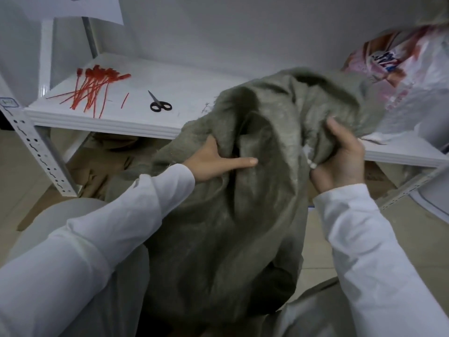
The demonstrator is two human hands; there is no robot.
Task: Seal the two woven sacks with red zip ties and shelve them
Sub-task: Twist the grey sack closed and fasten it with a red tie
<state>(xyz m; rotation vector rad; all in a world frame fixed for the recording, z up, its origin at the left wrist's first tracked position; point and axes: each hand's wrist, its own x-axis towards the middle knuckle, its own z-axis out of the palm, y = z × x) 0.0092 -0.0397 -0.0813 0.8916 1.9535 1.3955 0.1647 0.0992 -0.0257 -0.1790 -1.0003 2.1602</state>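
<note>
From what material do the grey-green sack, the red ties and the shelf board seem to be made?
The grey-green sack: seemingly woven plastic or coarse fibre, matte; loose frayed threads at its edge suggest a weave. The red ties: probably plastic, thin strips with block heads. The shelf board: white, smooth, with a faint sheen; painted metal or laminate, I cannot tell which.

No legible text: blue lettering on printed plastic bag (386, 60) too blurred to read; small blue-edged label (6, 102) on shelf post (36, 147) illegible.
</note>
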